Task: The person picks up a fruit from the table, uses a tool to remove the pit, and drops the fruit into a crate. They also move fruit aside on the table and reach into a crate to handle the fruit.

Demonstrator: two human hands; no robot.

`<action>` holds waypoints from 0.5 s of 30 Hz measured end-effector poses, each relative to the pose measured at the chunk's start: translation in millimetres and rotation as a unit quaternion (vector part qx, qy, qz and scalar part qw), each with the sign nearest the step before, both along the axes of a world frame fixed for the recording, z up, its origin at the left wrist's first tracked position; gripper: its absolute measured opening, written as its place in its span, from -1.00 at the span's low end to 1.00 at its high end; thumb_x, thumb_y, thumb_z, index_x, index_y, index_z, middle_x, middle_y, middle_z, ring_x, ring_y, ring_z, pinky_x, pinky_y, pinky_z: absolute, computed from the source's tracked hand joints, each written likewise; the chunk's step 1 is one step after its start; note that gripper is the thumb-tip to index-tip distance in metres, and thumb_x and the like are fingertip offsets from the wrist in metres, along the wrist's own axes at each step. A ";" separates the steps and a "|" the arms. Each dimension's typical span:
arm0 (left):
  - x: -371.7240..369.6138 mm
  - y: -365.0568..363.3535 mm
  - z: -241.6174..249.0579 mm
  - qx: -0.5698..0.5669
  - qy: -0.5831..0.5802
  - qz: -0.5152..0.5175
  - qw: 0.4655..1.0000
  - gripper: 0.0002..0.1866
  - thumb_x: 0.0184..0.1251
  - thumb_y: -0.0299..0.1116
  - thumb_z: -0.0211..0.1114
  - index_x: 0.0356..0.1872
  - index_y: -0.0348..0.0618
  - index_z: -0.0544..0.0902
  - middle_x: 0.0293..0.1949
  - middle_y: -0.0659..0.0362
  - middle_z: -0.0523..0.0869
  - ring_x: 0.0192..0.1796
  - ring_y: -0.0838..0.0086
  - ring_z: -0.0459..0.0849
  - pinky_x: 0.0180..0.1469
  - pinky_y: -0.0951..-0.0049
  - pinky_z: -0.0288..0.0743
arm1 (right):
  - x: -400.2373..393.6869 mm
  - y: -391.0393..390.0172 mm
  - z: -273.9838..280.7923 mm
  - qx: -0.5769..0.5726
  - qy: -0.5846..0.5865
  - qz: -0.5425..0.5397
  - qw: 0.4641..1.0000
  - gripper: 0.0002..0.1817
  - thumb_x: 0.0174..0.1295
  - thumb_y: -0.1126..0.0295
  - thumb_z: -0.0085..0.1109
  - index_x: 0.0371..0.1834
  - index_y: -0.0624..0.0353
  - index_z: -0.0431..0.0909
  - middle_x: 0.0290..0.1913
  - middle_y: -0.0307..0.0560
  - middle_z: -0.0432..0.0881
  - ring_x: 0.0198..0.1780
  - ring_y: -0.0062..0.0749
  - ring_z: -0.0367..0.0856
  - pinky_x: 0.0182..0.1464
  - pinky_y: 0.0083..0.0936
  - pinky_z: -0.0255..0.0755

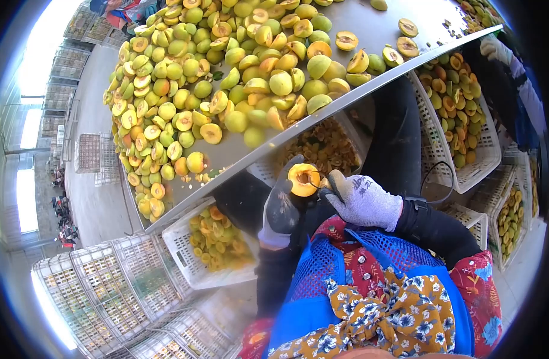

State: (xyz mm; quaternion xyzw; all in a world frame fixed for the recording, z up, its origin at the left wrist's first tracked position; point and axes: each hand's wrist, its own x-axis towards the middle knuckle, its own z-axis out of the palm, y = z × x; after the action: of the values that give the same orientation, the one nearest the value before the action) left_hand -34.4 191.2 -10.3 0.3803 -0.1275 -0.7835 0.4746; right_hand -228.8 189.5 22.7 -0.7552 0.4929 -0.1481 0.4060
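My left hand point(281, 206), in a dirty grey glove, holds a halved fruit point(303, 179) with its orange cut face up. My right hand point(359, 196), in a light glove with dark fingertips, is closed around a small tool point(323, 182). The tool's thin curved dark end is at the right side of the cut face. Both hands are close together over my lap, below the edge of a metal table point(238, 160). A large heap of yellow-green fruit point(250, 78), many halved, lies on the table.
A white crate of halves point(181, 242) stands lower left, and another fruit-filled crate point(493, 146) stands right. Beneath the table edge is a container of small pieces point(322, 149). Stacked crates point(116, 287) fill the lower left. A co-worker's gloved hand point(496, 51) is at upper right.
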 end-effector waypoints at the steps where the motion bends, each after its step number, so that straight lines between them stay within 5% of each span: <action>1: 7.1 3.1 -6.8 -0.069 -0.021 -0.045 0.996 -0.32 0.55 0.10 0.02 0.49 -0.13 0.24 0.17 -0.04 0.56 -0.07 0.34 0.64 -0.14 0.44 0.55 | -1.1 -0.4 1.2 -0.001 0.006 0.004 1.000 -0.64 0.42 0.15 0.07 -0.14 0.30 0.34 -0.55 0.21 0.60 -0.46 0.16 0.64 -0.41 -0.01 0.47; 4: -8.8 6.2 -2.5 -0.059 -0.125 0.030 0.990 -0.30 0.54 0.21 -0.07 0.45 -0.12 0.29 0.02 0.01 0.65 -0.24 0.39 0.64 -0.28 0.50 0.52 | -2.7 -3.7 10.8 0.007 0.022 0.020 1.000 -0.64 0.41 0.15 0.08 -0.14 0.29 0.34 -0.54 0.20 0.61 -0.46 0.15 0.65 -0.41 -0.01 0.48; 10: -2.1 4.1 -10.7 0.070 -0.062 -0.008 0.996 -0.25 0.50 0.37 -0.23 0.24 -0.09 0.51 -0.31 0.20 0.70 -0.56 0.55 0.49 -0.55 0.59 0.34 | -3.1 -3.7 8.2 -0.063 0.041 0.067 0.995 -0.63 0.38 0.15 0.10 -0.16 0.31 0.35 -0.56 0.14 0.60 -0.49 0.08 0.65 -0.47 -0.07 0.47; 15: -14.5 10.8 -9.0 -0.033 -0.201 -0.011 0.979 -0.25 0.53 0.33 -0.25 0.15 -0.18 0.56 -0.20 0.16 0.70 -0.25 0.49 0.64 -0.17 0.50 0.54 | -3.8 -3.3 6.1 -0.081 0.043 0.084 0.992 -0.62 0.39 0.14 0.08 -0.16 0.32 0.36 -0.59 0.10 0.59 -0.52 0.04 0.64 -0.51 -0.12 0.46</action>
State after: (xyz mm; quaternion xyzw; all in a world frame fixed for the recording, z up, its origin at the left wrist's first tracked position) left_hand -49.0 202.0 -19.3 0.5128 -0.2502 -0.6919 0.4424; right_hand -232.5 186.2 28.8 -0.8300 0.4311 -0.1208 0.3327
